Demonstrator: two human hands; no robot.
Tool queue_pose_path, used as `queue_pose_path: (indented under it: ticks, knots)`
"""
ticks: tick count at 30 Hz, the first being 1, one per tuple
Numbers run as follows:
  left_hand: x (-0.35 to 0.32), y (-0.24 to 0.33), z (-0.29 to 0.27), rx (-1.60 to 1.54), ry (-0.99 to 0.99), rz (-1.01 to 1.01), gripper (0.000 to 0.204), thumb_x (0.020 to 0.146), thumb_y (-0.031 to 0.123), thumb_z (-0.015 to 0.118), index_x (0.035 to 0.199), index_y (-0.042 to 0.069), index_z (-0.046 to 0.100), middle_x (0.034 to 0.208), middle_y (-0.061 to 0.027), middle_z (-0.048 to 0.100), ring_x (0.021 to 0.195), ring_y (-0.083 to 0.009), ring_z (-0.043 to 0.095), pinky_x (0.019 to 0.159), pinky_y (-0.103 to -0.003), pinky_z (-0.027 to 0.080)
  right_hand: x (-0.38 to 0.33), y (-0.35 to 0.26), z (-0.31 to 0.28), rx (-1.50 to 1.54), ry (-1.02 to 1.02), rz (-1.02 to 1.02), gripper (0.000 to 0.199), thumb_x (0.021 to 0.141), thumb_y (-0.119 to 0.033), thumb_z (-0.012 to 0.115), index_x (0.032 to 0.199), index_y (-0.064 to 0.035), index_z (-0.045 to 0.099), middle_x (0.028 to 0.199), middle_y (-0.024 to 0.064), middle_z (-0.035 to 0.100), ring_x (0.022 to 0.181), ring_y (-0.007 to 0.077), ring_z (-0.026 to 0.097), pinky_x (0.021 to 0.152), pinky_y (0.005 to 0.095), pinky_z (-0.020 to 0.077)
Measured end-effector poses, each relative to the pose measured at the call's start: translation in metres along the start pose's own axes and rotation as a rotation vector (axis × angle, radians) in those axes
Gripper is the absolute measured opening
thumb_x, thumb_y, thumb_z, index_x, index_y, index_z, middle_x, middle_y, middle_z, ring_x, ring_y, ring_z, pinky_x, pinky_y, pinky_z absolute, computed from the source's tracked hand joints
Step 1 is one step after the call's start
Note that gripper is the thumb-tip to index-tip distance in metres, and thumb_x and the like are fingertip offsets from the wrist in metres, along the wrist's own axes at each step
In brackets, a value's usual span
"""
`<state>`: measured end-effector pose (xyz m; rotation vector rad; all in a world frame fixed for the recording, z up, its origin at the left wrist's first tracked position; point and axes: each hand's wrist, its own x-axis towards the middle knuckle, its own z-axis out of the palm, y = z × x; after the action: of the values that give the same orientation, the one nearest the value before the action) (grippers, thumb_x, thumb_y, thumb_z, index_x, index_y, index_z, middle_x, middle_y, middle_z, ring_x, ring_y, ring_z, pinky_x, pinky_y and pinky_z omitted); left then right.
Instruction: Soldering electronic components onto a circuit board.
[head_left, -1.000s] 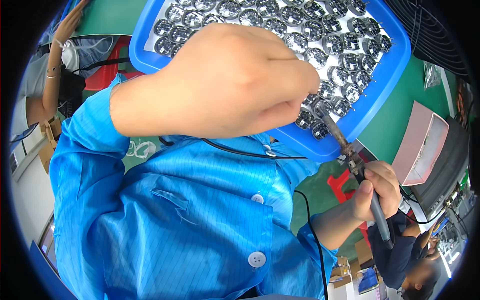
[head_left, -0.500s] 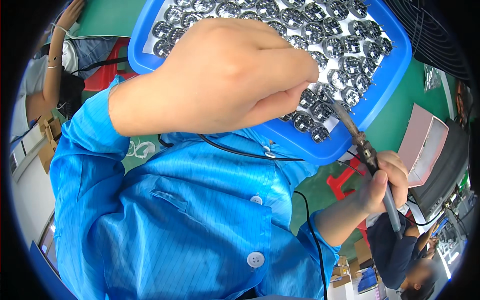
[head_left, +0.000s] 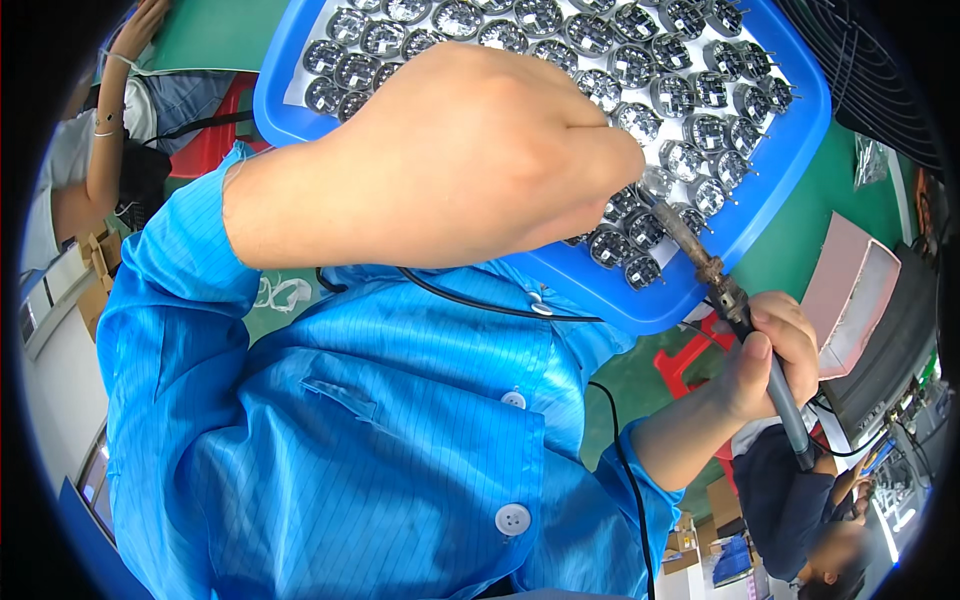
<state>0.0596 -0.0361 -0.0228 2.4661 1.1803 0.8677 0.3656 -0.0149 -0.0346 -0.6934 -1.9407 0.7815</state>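
Note:
My left hand (head_left: 500, 150) is closed, back of the hand upward, over the near side of a blue tray (head_left: 640, 315). Its fingertips are hidden, so whatever they pinch cannot be made out. A soldering iron (head_left: 710, 270) is gripped in my right hand (head_left: 775, 365), to the right of the tray's near corner. The iron slants up and left, its tip among the parts close to my left fingers. Rows of round black parts with small circuit boards (head_left: 608, 245) lie on a white sheet in the tray, many with short pins sticking out. My left hand covers some.
A black fan guard (head_left: 860, 70) stands at the far right, above a clear plastic bag (head_left: 870, 160) and a pink open box (head_left: 850, 290) on the green tabletop (head_left: 785, 240). A black cable (head_left: 622, 440) runs beside me. Other people are at left (head_left: 105, 130) and lower right (head_left: 785, 490).
My left hand has shifted slightly right. The soldering iron has tilted a little, its handle end moving right while the tip stays near my left fingers. The tray sits marginally farther right.

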Motion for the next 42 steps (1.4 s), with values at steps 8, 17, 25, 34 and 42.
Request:
queue_pose_path:
  ticks: [8, 17, 25, 34, 42]
  knots:
    - [0.002, -0.001, 0.000, -0.007, 0.014, -0.031, 0.019, 0.071, 0.003, 0.073, 0.088, 0.006, 0.066, 0.063, -0.0065, 0.056, 0.057, -0.0245, 0.058, 0.052, -0.035, 0.047, -0.003, 0.006, -0.004, 0.093, -0.049, 0.066, 0.025, 0.088, -0.016, 0.066, 0.089, 0.0087, 0.060, 0.079, 0.0185, 0.061, 0.066, 0.0247, 0.057, 0.061, 0.0353, 0.0442]
    - [0.003, -0.002, -0.001, -0.021, 0.017, -0.039, 0.018, 0.071, 0.001, 0.073, 0.086, 0.006, 0.066, 0.063, -0.0066, 0.058, 0.057, -0.0243, 0.058, 0.052, -0.035, 0.047, 0.002, 0.006, -0.001, 0.069, 0.012, 0.031, 0.018, 0.082, -0.008, 0.069, 0.083, 0.0083, 0.060, 0.070, 0.0173, 0.062, 0.058, 0.0256, 0.061, 0.054, 0.0349, 0.0499]
    - [0.015, 0.007, -0.016, -0.069, 0.100, -0.030, 0.019, 0.068, -0.001, 0.074, 0.084, 0.005, 0.068, 0.064, -0.0059, 0.060, 0.052, -0.0206, 0.055, 0.051, -0.032, 0.045, -0.009, -0.001, -0.010, 0.087, 0.062, 0.042, 0.024, 0.085, -0.015, 0.065, 0.083, 0.0070, 0.058, 0.066, 0.0166, 0.059, 0.054, 0.0240, 0.057, 0.051, 0.0341, 0.0469]
    - [0.003, 0.005, 0.001, -0.160, 0.033, 0.024, 0.019, 0.068, -0.004, 0.071, 0.085, 0.003, 0.067, 0.059, -0.0055, 0.054, 0.051, -0.0220, 0.054, 0.048, -0.033, 0.043, -0.032, -0.008, -0.012, 0.064, 0.025, 0.057, 0.024, 0.090, -0.016, 0.058, 0.088, 0.0071, 0.055, 0.072, 0.0170, 0.057, 0.054, 0.0224, 0.054, 0.052, 0.0337, 0.0403]
    - [0.005, 0.004, 0.005, -0.156, -0.006, -0.001, 0.018, 0.069, -0.003, 0.071, 0.085, 0.003, 0.067, 0.061, -0.0062, 0.057, 0.054, -0.0235, 0.057, 0.050, -0.033, 0.045, -0.033, -0.007, -0.003, 0.057, 0.121, 0.100, 0.024, 0.083, -0.015, 0.069, 0.080, 0.0056, 0.059, 0.068, 0.0154, 0.061, 0.053, 0.0242, 0.057, 0.051, 0.0333, 0.0462]
